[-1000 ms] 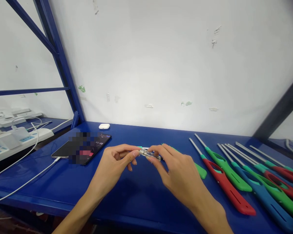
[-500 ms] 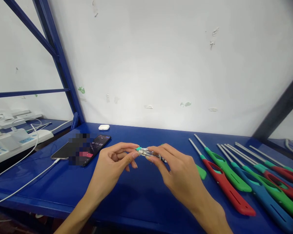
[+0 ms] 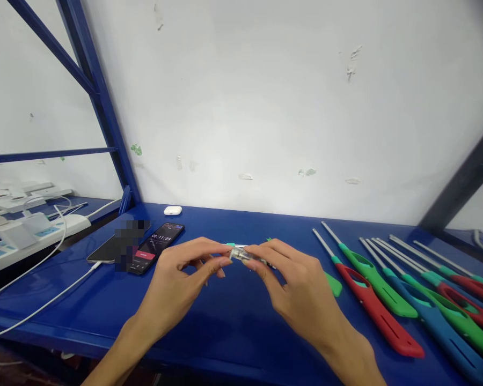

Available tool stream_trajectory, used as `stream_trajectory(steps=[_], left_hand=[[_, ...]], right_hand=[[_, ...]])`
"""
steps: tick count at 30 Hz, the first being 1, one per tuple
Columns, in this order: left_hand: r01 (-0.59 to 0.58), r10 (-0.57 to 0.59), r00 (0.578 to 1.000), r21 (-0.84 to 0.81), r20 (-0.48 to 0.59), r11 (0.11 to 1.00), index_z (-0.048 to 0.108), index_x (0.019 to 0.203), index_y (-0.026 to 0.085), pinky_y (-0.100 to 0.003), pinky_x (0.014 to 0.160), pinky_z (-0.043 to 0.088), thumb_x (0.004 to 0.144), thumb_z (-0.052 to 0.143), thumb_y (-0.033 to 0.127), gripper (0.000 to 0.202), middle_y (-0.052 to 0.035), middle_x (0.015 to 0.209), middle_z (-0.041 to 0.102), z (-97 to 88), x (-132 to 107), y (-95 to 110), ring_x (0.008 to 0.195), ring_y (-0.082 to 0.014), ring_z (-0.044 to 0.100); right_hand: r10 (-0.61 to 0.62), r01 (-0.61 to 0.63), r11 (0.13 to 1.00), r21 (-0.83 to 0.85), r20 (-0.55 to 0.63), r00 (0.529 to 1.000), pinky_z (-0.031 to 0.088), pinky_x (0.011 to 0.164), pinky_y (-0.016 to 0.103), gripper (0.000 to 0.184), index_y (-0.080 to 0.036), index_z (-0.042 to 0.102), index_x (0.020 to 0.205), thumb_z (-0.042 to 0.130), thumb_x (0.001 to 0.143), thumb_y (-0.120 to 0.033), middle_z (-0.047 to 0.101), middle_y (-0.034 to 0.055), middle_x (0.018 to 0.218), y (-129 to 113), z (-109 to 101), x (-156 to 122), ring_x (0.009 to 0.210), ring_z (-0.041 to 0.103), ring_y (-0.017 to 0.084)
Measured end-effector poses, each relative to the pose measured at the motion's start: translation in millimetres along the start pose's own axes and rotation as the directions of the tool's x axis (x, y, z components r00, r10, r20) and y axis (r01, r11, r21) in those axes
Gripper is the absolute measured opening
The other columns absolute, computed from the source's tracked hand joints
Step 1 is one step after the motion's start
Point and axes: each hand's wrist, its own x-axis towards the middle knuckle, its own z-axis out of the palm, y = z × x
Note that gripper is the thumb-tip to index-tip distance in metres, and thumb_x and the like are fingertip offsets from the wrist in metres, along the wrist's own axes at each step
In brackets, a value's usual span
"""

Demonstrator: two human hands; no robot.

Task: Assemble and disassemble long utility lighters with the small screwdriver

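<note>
Above the desk, a small clear plastic lighter part (image 3: 238,253) with metal inside spans the gap between my hands. My left hand (image 3: 181,273) pinches its left end between thumb and index finger; a bit of teal shows beside those fingertips. My right hand (image 3: 295,273) grips the other end with thumb and fingers, hiding much of it. Behind the right hand, a green plastic piece (image 3: 333,284) lies on the desk, partly covered.
Several long-nosed lighters lie on the blue desk (image 3: 225,332) at right, among them a red lighter (image 3: 380,311) and a green lighter (image 3: 378,281). At left are a timer phone (image 3: 156,246), a second phone (image 3: 104,249) on a white cable, a white earbud case (image 3: 173,210) and power strips (image 3: 60,228).
The clear part has turned slightly in my fingers, and less of its teal end shows. My left fingertips have closed over its left end. Both hands stay in nearly the same place.
</note>
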Motion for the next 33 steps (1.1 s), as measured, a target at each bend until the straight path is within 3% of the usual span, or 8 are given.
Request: stream_trajectory(steps=[7,10,13,16,20,23,28,33], left_hand=[[0.161,-0.165,0.986,-0.139,-0.016,0.977,0.085,0.103,0.028,-0.017,0.047,0.05,0.086,0.084,0.026,0.017,0.0001,0.08,0.076,0.4,1,3,0.058,-0.0124,0.069],[0.202,-0.195,0.979,-0.121,0.066,0.972,0.084,0.107,0.026,-0.019,0.046,0.05,0.088,0.081,0.032,0.02,-0.0052,0.102,0.078,-0.9,2,1,0.065,-0.0141,0.071],[0.229,-0.216,0.963,-0.07,0.164,0.971,0.083,0.108,0.023,-0.02,0.048,0.05,0.093,0.074,0.039,0.024,-0.0062,0.091,0.079,-3.2,3,0,0.067,-0.0166,0.07],[0.231,-0.232,0.956,0.026,0.177,0.973,0.081,0.11,0.022,-0.022,0.051,0.05,0.096,0.069,0.048,0.031,-0.0026,0.071,0.075,-8.3,6,-1,0.062,-0.0167,0.066],[0.24,-0.265,0.959,0.206,0.105,0.949,0.078,0.107,0.023,-0.025,0.051,0.048,0.096,0.065,0.058,0.039,-0.0028,0.076,0.078,-23.7,14,-7,0.057,-0.0165,0.062],[0.251,-0.287,0.956,0.332,0.064,0.909,0.076,0.107,0.025,-0.026,0.052,0.047,0.094,0.065,0.063,0.042,-0.0042,0.085,0.08,-39.8,18,-16,0.072,-0.0228,0.072],[0.186,-0.29,0.953,0.587,0.087,0.788,0.078,0.1,0.026,-0.03,0.064,0.049,0.095,0.064,0.058,0.035,-0.0029,0.087,0.081,-58.9,22,-26,0.07,-0.0238,0.072],[0.204,-0.348,0.93,0.621,0.118,0.757,0.079,0.095,0.026,-0.031,0.065,0.048,0.093,0.065,0.055,0.032,-0.0031,0.081,0.079,-59.5,22,-29,0.074,-0.0269,0.073]], right_hand=[[0.009,-0.008,1.0,-0.014,0.062,0.998,0.056,0.081,0.03,0.022,-0.023,0.074,0.118,0.054,0.109,-0.024,0.078,0.0035,0.103,-4,-2,1,0.087,0.076,0.019],[0.007,-0.005,1.0,-0.031,0.077,0.997,0.056,0.079,0.03,0.024,-0.024,0.074,0.12,0.051,0.11,-0.025,0.079,0.0038,0.105,-4,-3,1,0.089,0.077,0.019],[0.012,-0.009,1.0,-0.028,0.117,0.993,0.056,0.079,0.031,0.025,-0.025,0.074,0.12,0.051,0.11,-0.024,0.079,0.0026,0.108,-3,-2,1,0.09,0.077,0.02],[0.048,-0.041,0.998,-0.05,0.157,0.986,0.058,0.082,0.034,0.026,-0.026,0.071,0.129,0.054,0.109,-0.028,0.08,0.0022,0.116,-3,0,0,0.099,0.077,0.023],[0.127,-0.114,0.986,-0.124,0.1,0.987,0.06,0.077,0.038,0.038,-0.028,0.06,0.144,0.055,0.108,-0.035,0.079,0.0023,0.119,-3,0,0,0.093,0.079,0.026],[0.148,-0.137,0.984,-0.117,0.087,0.985,0.06,0.073,0.037,0.036,-0.03,0.059,0.144,0.053,0.108,-0.034,0.08,0.0011,0.114,-5,-1,1,0.087,0.079,0.024],[0.165,-0.153,0.982,-0.108,0.121,0.979,0.061,0.081,0.04,0.038,-0.03,0.057,0.145,0.053,0.108,-0.036,0.08,0.0027,0.112,-6,1,1,0.094,0.079,0.026],[0.184,-0.167,0.978,-0.125,0.133,0.974,0.061,0.078,0.043,0.04,-0.031,0.056,0.146,0.053,0.107,-0.036,0.078,0.0026,0.114,-5,1,0,0.09,0.079,0.027]])
